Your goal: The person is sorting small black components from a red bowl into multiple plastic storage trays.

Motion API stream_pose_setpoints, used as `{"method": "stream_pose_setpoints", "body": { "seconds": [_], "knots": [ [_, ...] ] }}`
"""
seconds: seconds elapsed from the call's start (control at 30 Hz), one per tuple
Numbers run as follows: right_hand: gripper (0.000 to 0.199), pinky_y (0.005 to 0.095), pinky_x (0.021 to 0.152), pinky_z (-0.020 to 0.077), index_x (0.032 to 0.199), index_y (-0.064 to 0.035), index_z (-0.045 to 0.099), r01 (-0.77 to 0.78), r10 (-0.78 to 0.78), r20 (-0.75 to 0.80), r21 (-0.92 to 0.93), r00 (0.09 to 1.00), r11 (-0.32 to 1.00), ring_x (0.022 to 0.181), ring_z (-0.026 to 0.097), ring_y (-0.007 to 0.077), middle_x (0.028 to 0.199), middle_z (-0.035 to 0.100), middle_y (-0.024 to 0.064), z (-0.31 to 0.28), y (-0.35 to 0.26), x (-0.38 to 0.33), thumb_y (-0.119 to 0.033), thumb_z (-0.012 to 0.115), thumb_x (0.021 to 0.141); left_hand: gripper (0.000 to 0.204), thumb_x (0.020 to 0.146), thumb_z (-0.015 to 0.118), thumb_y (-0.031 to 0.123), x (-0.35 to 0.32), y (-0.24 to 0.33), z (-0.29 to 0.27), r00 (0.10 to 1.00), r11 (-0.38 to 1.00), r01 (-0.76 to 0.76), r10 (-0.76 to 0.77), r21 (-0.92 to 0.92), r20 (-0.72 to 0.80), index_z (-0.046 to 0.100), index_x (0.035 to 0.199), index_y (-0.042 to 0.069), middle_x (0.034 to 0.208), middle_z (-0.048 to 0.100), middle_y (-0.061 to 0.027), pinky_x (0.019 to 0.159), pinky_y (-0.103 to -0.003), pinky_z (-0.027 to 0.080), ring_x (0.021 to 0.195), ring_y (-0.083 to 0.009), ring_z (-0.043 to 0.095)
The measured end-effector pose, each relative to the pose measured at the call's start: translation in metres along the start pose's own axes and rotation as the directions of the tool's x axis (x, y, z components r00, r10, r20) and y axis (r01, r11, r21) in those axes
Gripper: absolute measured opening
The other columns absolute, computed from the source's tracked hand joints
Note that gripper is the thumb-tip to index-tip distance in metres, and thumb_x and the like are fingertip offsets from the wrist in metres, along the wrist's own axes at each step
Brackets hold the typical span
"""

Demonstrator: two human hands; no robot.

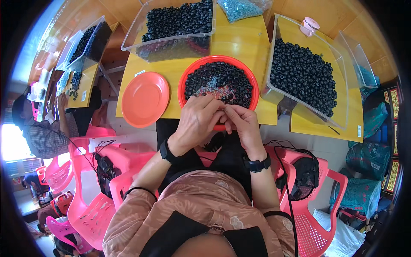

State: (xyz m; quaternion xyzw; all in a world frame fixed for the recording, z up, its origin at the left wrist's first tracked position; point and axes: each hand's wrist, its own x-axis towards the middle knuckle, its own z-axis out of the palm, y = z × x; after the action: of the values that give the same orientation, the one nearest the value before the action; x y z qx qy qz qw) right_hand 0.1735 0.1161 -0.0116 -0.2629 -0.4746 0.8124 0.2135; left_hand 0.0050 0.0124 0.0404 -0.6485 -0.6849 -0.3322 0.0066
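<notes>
My left hand and my right hand meet over the near rim of a red basin. Both have their fingers pinched together at one spot, and whatever lies between the fingertips is too small and covered to make out. Inside the basin are many black ring-shaped pieces, with a patch of tiny pale, shiny bits among them. Left of the basin lies an orange-red plate, with nothing on it.
Clear plastic bins of black pieces stand behind the basin and to the right. A bag of blue pieces and a pink cup sit farther back. Pink chairs flank me; another person sits at the left table.
</notes>
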Motion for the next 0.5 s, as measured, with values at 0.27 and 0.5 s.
{"method": "stream_pose_setpoints", "body": {
  "seconds": [0.27,0.5],
  "knots": [
    [0.028,0.0223,0.064,0.0517,0.132,0.0,0.077,0.059,-0.061,-0.03,-0.059,0.998,0.997,0.073,0.064,0.0059,0.095,0.075,0.0024,-0.008,0.009,0.001,-0.018,0.062,0.117,0.011,0.095,0.077,0.008,0.0,0.005,0.013,0.968,0.926,0.252,-0.246,-0.28,0.056,0.074,0.104,0.003,0.094,0.072,-0.0149,0.078,-0.045,0.056,0.089,-0.0372,0.073],
    [0.022,0.0217,0.063,0.0501,0.127,0.0009,0.08,0.124,-0.133,-0.116,-0.077,0.984,0.989,0.071,0.063,0.0057,0.094,0.077,0.0031,-0.014,0.01,0.0,-0.011,0.07,0.112,0.01,0.105,0.073,0.005,-0.004,0.007,0.03,0.897,0.794,0.438,-0.417,-0.421,0.147,0.072,0.113,-0.001,0.092,0.07,-0.0047,0.072,-0.029,0.054,0.08,-0.0114,0.066]
  ]
}}
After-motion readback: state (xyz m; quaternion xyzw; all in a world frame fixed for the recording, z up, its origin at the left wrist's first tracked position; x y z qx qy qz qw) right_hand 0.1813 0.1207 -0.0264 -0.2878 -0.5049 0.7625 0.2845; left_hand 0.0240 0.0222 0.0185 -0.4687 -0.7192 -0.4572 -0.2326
